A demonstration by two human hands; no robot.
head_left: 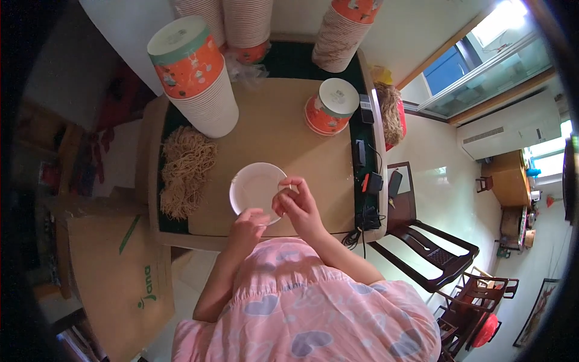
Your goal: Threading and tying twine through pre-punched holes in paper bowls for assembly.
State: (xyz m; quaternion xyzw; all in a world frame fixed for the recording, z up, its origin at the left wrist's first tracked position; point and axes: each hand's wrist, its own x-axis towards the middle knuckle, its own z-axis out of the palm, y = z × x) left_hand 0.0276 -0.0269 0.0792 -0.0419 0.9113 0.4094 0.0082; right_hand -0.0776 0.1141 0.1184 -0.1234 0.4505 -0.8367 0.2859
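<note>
- White paper bowl (256, 186): standing mouth up on a brown cardboard sheet (277, 120) near the front edge of the desk (289, 58), between the person's hands; interior shows no contents.
- Left hand (245, 229): at the near rim of the bowl, fingers bent and blurred; whether it grips the rim cannot be determined.
- Right hand (297, 210): at the right side of the bowl, fingers curled, thumb and forefinger close together; whether anything is held between them cannot be determined.
- Bundle of beige strands (184, 172): loose and tangled, at the left of the desk, partly over the edge of the sheet.
- Tall stack of bowls (193, 78): inverted, orange and green bands at top, just behind the strands.
- Short stack of bowls (330, 108): inverted, same colouring, at the far right of the sheet.
- Further tall stacks of bowls (247, 24): along the back of the desk, with a clear plastic bag (248, 75) near them.
- Black adapters and cables (373, 183): along the right edge.
- Large cardboard box (120, 265): left of the desk.
</note>
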